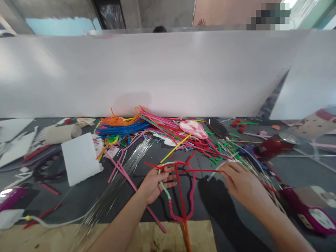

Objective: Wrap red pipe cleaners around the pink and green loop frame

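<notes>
Fuzzy loop [194, 187], edge in left hand [156, 183]

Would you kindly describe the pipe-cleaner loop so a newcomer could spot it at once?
Start at the long white panel, then look down past the colourful pipe-cleaner heap to the left hand. It holds the pipe-cleaner loop. Unlike the straight pink stem nearby, this curves round, part mint green, part pinkish red.
</notes>
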Demonstrator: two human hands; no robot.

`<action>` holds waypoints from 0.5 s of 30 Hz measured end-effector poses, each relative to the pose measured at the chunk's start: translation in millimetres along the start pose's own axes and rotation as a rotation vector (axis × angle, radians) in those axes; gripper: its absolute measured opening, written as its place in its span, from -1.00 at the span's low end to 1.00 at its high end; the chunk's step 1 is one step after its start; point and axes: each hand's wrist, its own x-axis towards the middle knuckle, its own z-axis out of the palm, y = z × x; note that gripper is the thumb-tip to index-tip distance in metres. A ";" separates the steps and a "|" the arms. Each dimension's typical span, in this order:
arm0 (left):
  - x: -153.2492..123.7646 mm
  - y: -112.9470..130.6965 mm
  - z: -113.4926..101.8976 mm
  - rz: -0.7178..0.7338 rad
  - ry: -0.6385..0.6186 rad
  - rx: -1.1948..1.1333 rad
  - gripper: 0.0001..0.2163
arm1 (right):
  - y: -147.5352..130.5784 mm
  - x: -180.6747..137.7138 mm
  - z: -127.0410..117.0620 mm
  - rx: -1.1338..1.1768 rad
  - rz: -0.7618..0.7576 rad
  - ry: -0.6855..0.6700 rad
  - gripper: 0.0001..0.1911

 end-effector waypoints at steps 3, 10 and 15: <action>1.3 -1.0 -0.2 0.004 -0.003 -0.011 -0.86 | -12.7 -1.9 6.1 -0.028 -0.020 -0.052 -0.77; 2.0 1.5 -2.2 0.050 0.018 -0.046 -0.84 | -7.8 30.3 1.2 0.192 -0.020 -0.062 -0.79; 0.8 2.4 -1.4 0.043 0.073 -0.038 -0.86 | 25.2 40.6 10.7 0.112 0.211 0.123 -0.84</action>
